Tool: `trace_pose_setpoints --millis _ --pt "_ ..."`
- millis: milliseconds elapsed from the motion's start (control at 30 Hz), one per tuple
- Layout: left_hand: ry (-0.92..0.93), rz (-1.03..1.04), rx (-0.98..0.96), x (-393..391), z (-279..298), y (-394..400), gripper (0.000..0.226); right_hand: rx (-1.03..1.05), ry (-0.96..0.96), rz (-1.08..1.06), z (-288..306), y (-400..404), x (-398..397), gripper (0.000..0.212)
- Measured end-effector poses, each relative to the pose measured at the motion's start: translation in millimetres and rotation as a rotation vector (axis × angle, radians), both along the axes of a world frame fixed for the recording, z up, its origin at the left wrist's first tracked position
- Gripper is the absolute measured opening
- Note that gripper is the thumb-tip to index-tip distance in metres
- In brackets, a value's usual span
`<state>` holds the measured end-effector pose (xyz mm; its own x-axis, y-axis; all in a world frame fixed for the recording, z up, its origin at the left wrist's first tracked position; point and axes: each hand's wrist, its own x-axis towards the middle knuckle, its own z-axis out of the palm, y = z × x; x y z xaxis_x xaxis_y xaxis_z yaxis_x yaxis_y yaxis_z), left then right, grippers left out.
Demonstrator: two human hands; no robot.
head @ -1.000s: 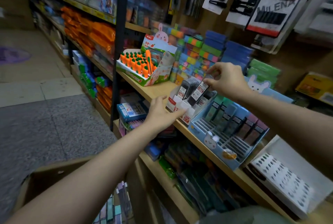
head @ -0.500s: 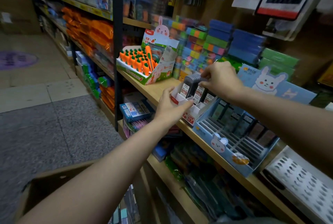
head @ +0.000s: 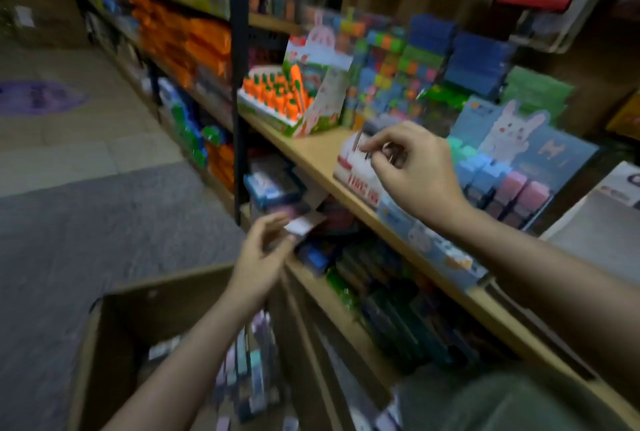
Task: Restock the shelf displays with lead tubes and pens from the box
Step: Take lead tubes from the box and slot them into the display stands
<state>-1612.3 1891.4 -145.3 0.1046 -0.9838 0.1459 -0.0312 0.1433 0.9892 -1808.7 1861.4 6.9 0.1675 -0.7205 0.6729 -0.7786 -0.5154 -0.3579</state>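
The whole head view is motion-blurred. A small white-and-red lead tube display (head: 358, 182) stands on the wooden shelf (head: 318, 150). My right hand (head: 412, 170) hovers over its top, thumb and forefinger pinching what looks like a dark lead tube (head: 367, 154) in it. My left hand (head: 261, 257) hangs below the shelf edge, above the cardboard box (head: 104, 312), fingers loosely curled and holding nothing. Pastel packs (head: 249, 371) stand inside the box.
A blue rabbit display (head: 519, 139) with pastel tubes sits right of the white one. A carrot pen display (head: 277, 98) stands to its left, with coloured stacks behind. A black shelf post (head: 239, 101) rises at the left. Lower shelves are packed with goods.
My left hand has let go of the white display and dropped below the shelf toward the box. The right hand stays at the display. The camera tilted down.
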Motion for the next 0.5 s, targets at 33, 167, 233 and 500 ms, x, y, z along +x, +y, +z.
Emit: trace_pose_setpoints --millis 33,167,233,500 --pt "0.041 0.065 0.087 10.8 -21.2 12.6 0.025 0.061 -0.077 0.073 -18.8 14.9 12.6 0.015" --pt "-0.051 0.284 0.409 50.1 -101.3 62.3 0.018 0.366 -0.094 0.235 -121.6 60.7 67.6 0.019" --pt "-0.093 0.293 0.580 65.1 -139.3 87.8 0.013 0.562 -0.032 0.252 -175.4 77.7 89.6 0.020" --pt "-0.328 0.153 0.900 91.2 -220.9 151.5 0.034 1.235 -0.002 0.050 -332.6 97.5 116.7 0.015"
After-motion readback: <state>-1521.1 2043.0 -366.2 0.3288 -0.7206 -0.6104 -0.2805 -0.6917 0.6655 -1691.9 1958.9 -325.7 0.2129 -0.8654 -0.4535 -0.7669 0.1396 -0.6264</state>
